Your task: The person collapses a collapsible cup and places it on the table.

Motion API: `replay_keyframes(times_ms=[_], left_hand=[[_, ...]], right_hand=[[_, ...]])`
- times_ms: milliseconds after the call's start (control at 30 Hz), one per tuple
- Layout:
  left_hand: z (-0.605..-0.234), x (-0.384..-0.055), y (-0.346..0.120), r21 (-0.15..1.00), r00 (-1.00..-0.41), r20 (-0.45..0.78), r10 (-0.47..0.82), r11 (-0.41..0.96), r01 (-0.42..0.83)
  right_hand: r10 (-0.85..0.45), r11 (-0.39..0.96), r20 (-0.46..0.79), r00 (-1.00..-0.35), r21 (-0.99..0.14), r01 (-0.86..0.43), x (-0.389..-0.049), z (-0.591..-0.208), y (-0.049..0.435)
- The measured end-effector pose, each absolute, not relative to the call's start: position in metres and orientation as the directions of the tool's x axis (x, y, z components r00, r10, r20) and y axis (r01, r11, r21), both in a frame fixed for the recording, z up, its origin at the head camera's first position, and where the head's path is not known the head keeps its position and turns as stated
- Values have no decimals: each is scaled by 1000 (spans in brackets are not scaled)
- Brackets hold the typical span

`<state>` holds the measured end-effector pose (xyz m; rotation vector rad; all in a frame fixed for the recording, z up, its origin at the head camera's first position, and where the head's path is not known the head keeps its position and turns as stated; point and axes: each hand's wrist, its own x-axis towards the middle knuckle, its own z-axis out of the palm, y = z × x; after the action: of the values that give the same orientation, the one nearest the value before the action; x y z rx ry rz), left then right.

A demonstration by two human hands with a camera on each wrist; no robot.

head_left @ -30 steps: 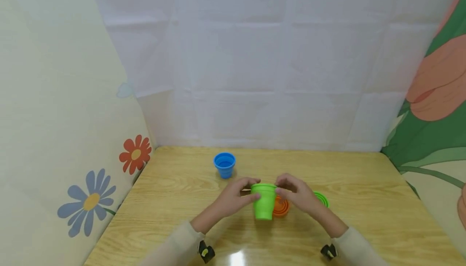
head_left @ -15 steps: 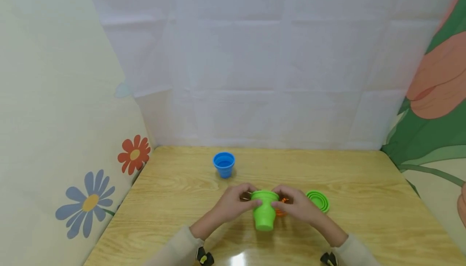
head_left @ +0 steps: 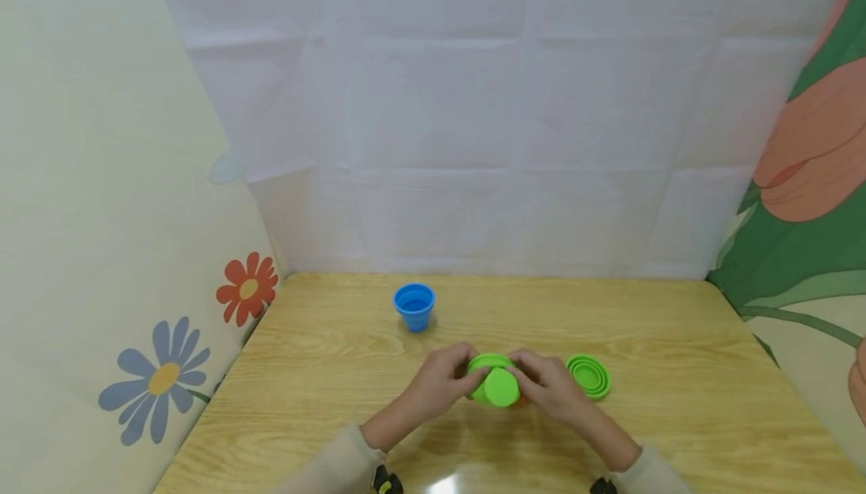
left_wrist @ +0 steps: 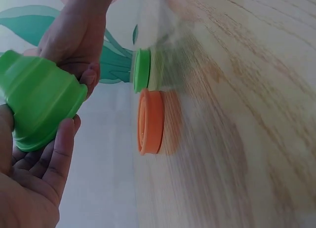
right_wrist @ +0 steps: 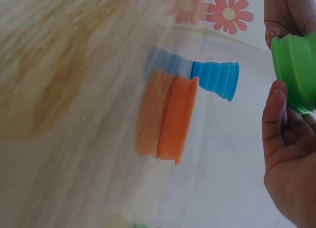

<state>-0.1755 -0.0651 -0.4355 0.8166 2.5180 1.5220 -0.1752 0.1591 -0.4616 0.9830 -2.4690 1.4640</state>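
Observation:
Both hands grip a bright green collapsible silicone cup (head_left: 501,389) above the table. Its base faces the head camera, and the ridged wall between rim and base shows in the left wrist view. My left hand (head_left: 434,385) holds the left side, thumb on the near wall and fingers behind the rim. Opposite it, my right hand (head_left: 553,389) holds the right side in the same way. Below the held cup an orange collapsed cup (left_wrist: 152,122) lies flat; the green cup hides nearly all of it in the head view.
A second green cup (head_left: 588,377), folded into flat rings, lies right of the right hand. Farther back on the left stands a blue cup (head_left: 414,307), extended upright. The wooden table (head_left: 325,404) ends at a white cloth (head_left: 433,178) behind.
The green cup has tipped so its base swings up toward the head camera, and it looks shorter. Both hands stay on it. The flat green cup shows fully now.

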Motion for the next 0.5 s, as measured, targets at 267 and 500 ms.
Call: replay_keyframes(times_ms=[267,500], left_hand=[[-414,-162,-62,890,-854,144,501,312,333],[-437,-173,-67,902,-833,110,542,297,312]], right_hand=[[-411,429,386,-826,-717,-549,-173,-460,153],[-430,359,330,-841,-792,-494,-170,-463,154]])
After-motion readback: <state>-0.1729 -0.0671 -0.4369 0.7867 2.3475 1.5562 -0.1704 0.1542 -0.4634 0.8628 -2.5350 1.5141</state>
